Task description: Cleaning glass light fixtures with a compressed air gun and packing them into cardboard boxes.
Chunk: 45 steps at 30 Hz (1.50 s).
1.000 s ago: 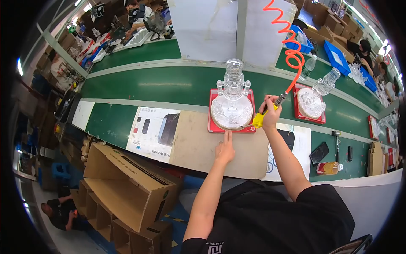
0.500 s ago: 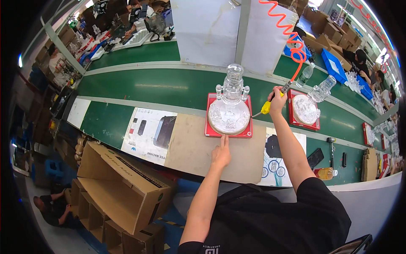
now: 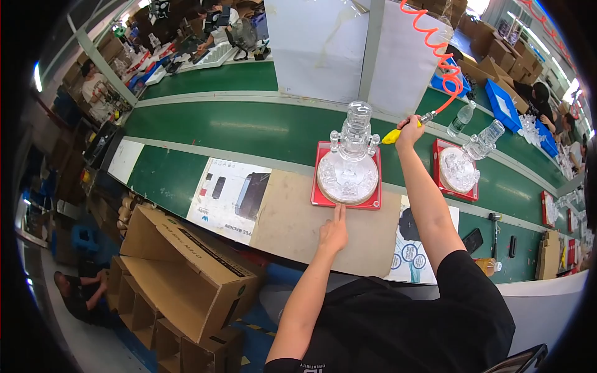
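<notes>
My right hand (image 3: 410,133) is closed around a yellow air blow gun (image 3: 392,136), held up to the right of a clear, tower-shaped plastic piece (image 3: 356,133). An orange coiled hose (image 3: 449,87) runs up from the gun. The clear piece stands at the back of a round white base (image 3: 346,176) with clear ornaments on it, in a square red tray (image 3: 321,198). At the tray's front edge, my left hand (image 3: 334,235) has two fingers stretched out against it, the others curled; nothing is held.
A second red tray (image 3: 443,163) with a similar clear assembly sits to the right. Behind it stands a water bottle (image 3: 461,119). A phone (image 3: 472,240) and a hammer (image 3: 495,227) lie at the right. Big cardboard boxes (image 3: 177,273) stand lower left. Other people work nearby.
My right hand has lifted the blow gun up and away from the round base. My left fingers stay at the tray's front edge. The whole view has shifted slightly.
</notes>
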{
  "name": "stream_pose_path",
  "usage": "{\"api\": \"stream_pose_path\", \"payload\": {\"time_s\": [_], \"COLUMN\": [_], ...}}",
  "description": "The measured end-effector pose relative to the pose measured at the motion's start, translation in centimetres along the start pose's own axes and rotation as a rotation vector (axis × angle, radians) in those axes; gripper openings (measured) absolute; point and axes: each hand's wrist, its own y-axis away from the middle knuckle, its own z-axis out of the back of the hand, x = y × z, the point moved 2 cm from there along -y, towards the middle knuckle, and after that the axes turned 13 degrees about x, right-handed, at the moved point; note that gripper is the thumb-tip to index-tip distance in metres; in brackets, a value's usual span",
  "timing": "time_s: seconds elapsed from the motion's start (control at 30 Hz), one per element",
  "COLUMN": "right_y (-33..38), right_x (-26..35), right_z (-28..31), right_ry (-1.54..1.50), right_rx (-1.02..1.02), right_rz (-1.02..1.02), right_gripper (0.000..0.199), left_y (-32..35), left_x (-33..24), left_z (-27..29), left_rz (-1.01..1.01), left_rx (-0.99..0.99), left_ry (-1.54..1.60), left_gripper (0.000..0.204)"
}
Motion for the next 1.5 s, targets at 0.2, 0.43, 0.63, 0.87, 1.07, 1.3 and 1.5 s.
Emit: {"api": "stream_pose_path", "payload": {"time_s": [0.2, 0.43, 0.63, 0.87, 1.07, 1.3, 1.5], "right_y": [0.6, 0.3, 6.7, 13.1, 15.3, 20.4, 25.3], "right_x": [-1.5, 3.4, 9.7, 12.0, 12.5, 9.3, 5.2], "right_z": [-2.2, 0.9, 6.4, 12.0, 13.8, 10.4, 6.2], "right_ry": [-0.092, -0.248, 0.048, 0.22, 0.254, 0.522, 0.506], "right_rx": [-0.054, 0.188, 0.393, 0.374, 0.378, 0.67, 0.894], "right_rz": [-0.098, -0.165, -0.121, -0.345, -0.626, -1.125, -1.25], "right_gripper": [0.01, 0.009, 0.01, 0.015, 0.025, 0.032, 0.033], "left_y": [-0.2, -0.3, -1.9, -1.1, 4.7, 16.7, 24.0], "left_x": [-0.1, -0.4, 1.3, 1.7, 3.2, 6.2, 6.3], "left_z": [0.0, 0.2, 1.0, 0.8, -1.8, -6.0, -4.5], "left_rz": [0.002, -0.025, -0.084, -0.023, -0.073, -0.025, 0.025], "left_rx": [0.004, -0.015, -0.152, -0.195, -0.277, -0.369, -0.657], "left_ry": [0.006, 0.007, -0.002, 0.08, 0.131, 0.297, 0.753], "left_gripper": [0.083, 0.079, 0.067, 0.048, 0.028, 0.02, 0.015]}}
